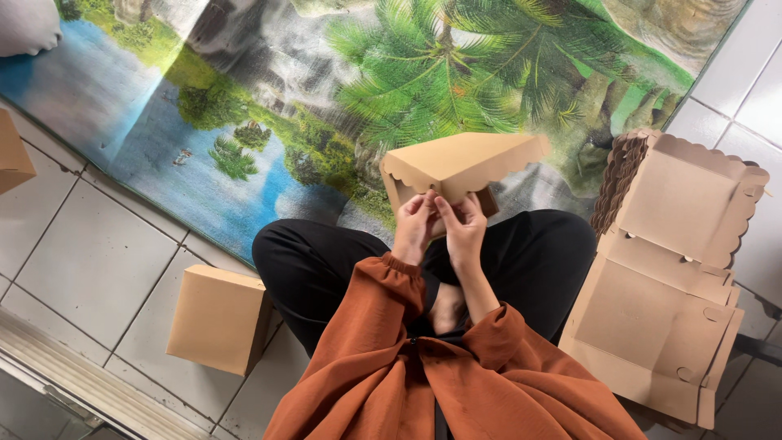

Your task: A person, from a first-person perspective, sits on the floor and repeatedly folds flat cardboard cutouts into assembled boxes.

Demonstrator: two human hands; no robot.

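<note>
- Head view looks down on a person sitting cross-legged on a tiled floor (98, 261), in a rust-orange top and black trousers.
- Left hand (415, 224) grips the near lower edge of a half-folded brown cardboard box (460, 163), fingers curled onto the card.
- Right hand (464, 228) sits just beside the left, touching it, and pinches the same edge of the box with fingers bent; both hands are clenched on the card.
- Box is held up above the knees, in front of the body, tilted, with a scalloped flap along its near rim and its flat top facing the camera.
- Behind the box lies a mat (244, 106) printed with palm trees, rocks and blue water, spread over the floor.
- On the person's right, a stack of flat, unfolded box blanks (660, 310) rests on the tiles, with scalloped edges and cut tabs showing; more blanks stand on edge at its far end, near the knee.
- On the person's left, a closed finished box (218, 318) stands on the tiles beside the thigh, apart from the hands.
- Another brown box corner (12, 159) shows at the left frame edge, well apart.
- A grey cushion-like shape (24, 24) shows at the top left corner.
</note>
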